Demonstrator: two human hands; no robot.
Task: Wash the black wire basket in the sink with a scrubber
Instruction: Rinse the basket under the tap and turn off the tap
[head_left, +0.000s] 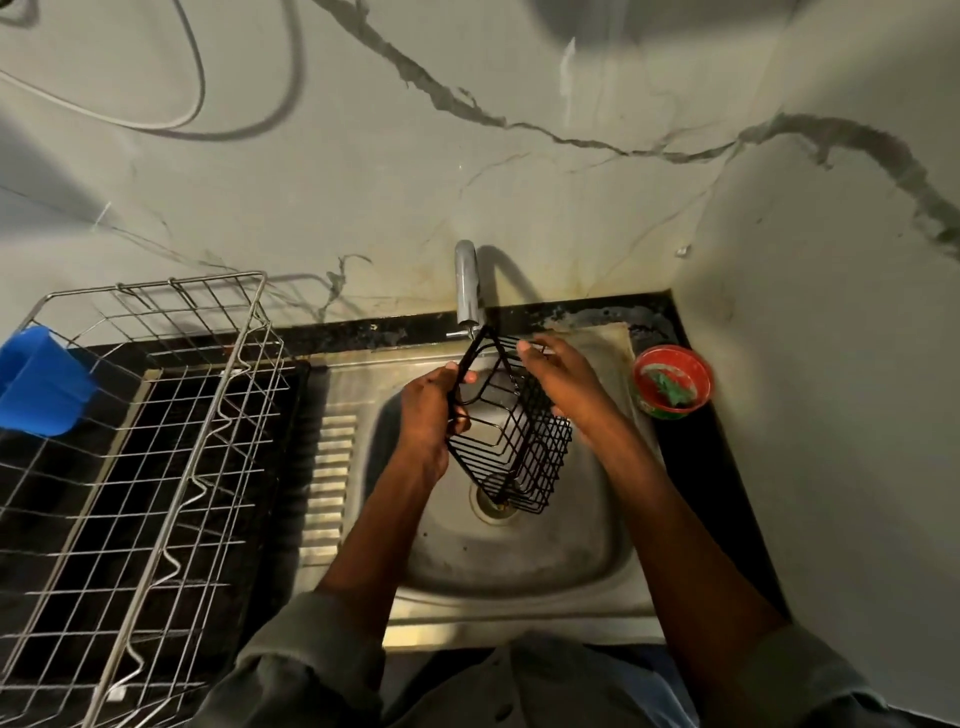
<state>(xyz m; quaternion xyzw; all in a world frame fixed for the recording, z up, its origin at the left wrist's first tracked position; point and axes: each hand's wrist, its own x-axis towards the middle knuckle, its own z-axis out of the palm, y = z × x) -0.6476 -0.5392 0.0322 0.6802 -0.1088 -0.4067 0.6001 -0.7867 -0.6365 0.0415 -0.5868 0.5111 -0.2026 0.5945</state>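
The black wire basket (511, 447) hangs tilted over the steel sink (519, 561), its top end just under the tap spout (469, 291). My left hand (431, 410) grips the basket's left rim wire, fingers curled round it. My right hand (558, 379) lies against the basket's upper right side with fingers stretched toward the tap. A green scrubber (670, 387) sits in a small red bowl (696, 364) on the counter to the right of the sink. No water stream is visible from the tap.
A large metal wire dish rack (156, 441) stands on the dark counter at the left, with a blue plastic container (41, 382) at its far left corner. A cloth (597, 338) lies behind the sink. The marble-patterned wall rises right behind the tap.
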